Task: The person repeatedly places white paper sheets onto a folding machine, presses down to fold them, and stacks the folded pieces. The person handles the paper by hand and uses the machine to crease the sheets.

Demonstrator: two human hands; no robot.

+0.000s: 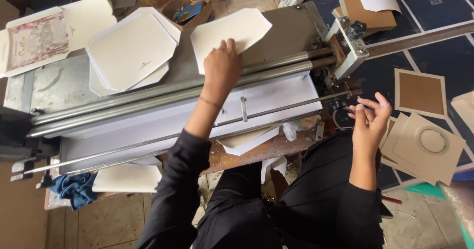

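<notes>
Pressing one white sheet (left hand), two rollers, right hand free

At frame centre the cut sheet is plain white, as is the stack of sheets at upper left, beside a card printed in a pink and cream ornamental pattern. The rollers are grey metal and the sleeves black. At right lie brown cardboard pieces on a dark blue surface; the rag at lower left is blue.

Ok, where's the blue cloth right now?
In the head view the blue cloth sits at the lower left, below the near end of the roller machine and just left of a white sheet.
</notes>
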